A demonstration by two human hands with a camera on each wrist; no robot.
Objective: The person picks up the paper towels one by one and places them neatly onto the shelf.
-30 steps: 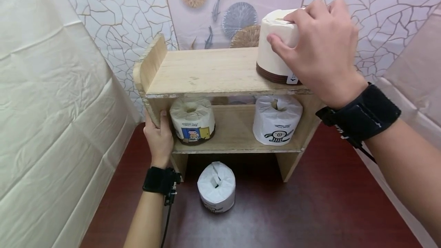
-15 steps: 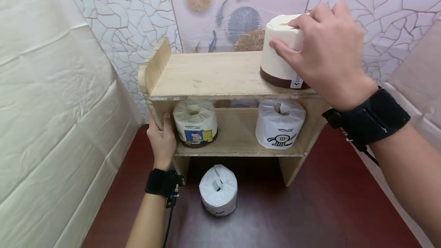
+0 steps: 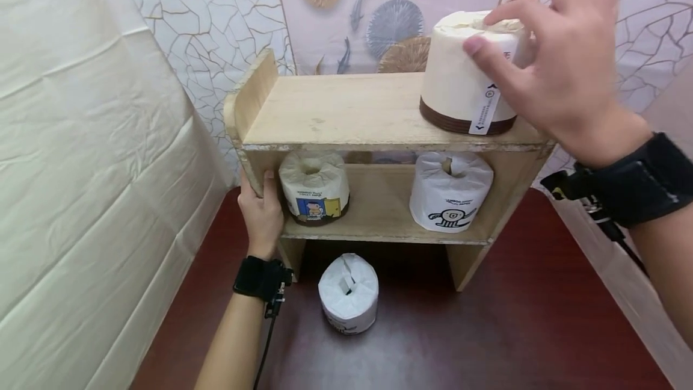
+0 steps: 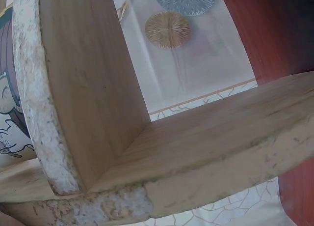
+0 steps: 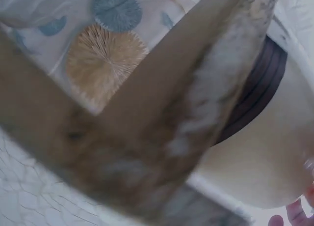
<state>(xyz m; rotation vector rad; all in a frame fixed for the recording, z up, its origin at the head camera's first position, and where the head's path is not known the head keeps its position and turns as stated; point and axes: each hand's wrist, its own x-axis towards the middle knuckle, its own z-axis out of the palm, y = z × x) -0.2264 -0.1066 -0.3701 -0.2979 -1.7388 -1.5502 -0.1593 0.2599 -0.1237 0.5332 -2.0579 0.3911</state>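
Observation:
A cream toilet roll with a brown base band (image 3: 460,86) stands on the right end of the wooden shelf's top board (image 3: 335,110). My right hand (image 3: 568,65) is at its right side, fingers loosely bent; thumb and index fingertip overlap the roll's upper part in the head view. In the right wrist view, fingertips (image 5: 294,213) show below the roll (image 5: 260,167). My left hand (image 3: 262,215) grips the shelf's left side panel (image 3: 251,101), thumb on the inner side, other fingers mostly hidden behind it.
On the middle board stand a toilet roll with a colourful print (image 3: 316,188) at left and a white toilet roll (image 3: 452,191) at right. Another white roll (image 3: 349,294) stands on the dark red table (image 3: 433,348) before the shelf. Draped cloth (image 3: 108,167) hangs at left.
My right hand has loosened and drawn back rightward from the cream roll, uncovering its white label. The left hand keeps its grip on the panel. The head view has shifted slightly.

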